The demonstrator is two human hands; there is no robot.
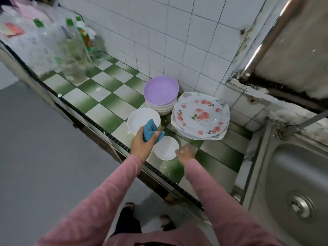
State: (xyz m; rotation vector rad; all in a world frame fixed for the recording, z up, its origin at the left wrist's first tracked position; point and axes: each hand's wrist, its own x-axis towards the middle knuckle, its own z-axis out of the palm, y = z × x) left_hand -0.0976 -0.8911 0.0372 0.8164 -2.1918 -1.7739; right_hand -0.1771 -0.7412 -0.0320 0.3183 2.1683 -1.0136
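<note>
- At the bottom middle of the frame we see two feet in sandals (128, 207) on the grey floor, with pink sleeves (110, 192) running up from the lower edge to the counter.
- The left hand (142, 145) is just below centre, over the front edge of the counter (110, 96). Its fingers and thumb are clenched round a bunched blue cloth (150, 130).
- The cloth sticks up out of that fist. It overlaps the right rim of a white bowl (139, 120) and the upper left edge of a small white dish (166, 148).
- The small white dish lies on the green and white tiles between the two hands, just right of the left hand.
- The right hand (185, 152) is at the dish's right rim. It is blurred, so we cannot tell whether its fingers grasp the rim, only touch it, or hang loose.
- Just beyond the dish, right of centre, is a stack of flowered plates (200, 116), close enough to crowd the right hand.
- Behind the white bowl, a purple bowl (160, 90) sits on top of stacked white bowls (159, 109) near the wall.
- A steel sink (284, 174) fills the lower right of the frame.
- Blurred clear bottles (74, 50) with green caps stand at the upper left, well apart from the dishes.
- White wall tiles (159, 32) close off the top.
</note>
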